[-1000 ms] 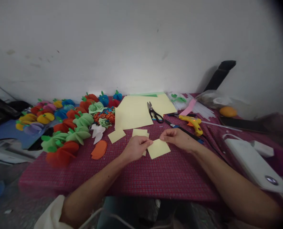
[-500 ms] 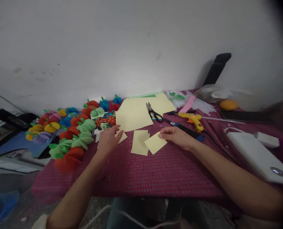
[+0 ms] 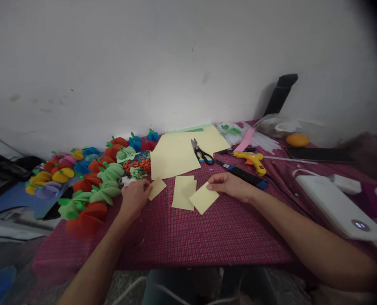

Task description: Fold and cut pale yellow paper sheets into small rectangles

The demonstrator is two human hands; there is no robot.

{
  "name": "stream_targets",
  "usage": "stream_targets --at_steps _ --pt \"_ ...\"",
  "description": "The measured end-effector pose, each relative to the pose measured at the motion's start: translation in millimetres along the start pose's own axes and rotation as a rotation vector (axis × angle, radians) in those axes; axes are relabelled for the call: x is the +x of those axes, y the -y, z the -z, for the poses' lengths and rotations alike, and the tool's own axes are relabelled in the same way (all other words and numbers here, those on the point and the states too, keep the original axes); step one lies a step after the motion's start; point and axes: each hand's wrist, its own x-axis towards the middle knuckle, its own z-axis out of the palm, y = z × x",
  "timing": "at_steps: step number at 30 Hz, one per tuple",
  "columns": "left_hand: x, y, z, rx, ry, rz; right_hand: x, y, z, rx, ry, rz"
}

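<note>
Right card [image 3: 204,198] is pinched in right hand [image 3: 219,184], above worktop [image 3: 207,241]; left card [image 3: 157,189] is touched by left hand [image 3: 136,194], fingers loosely curled, grip unclear.

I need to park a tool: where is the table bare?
Widest: the checked cloth between the forearms, from the small yellow pieces to its near edge. A slim gap parts the left piece from the middle ones. Crowded: left, with felt shapes; right, with glue gun and white device.
</note>
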Motion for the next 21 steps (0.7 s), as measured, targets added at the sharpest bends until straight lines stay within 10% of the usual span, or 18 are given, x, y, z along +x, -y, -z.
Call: stream_targets --at_steps 8,14,21 --pt "-17.8 -47.7 23.5 -0.743 0.096 -0.123 -16.5 25.8 -7.3 0.066 -0.013 0.181" --pt "-8.1 -94.2 8.4 -0.871 0.221 -0.298 -16.6 26.7 -8.2 0.008 -0.108 0.252" --pt "-0.6 -103.8 -13.2 -1.057 0.274 -0.342 -6.6 9.6 -6.1 -0.068 -0.184 0.149"
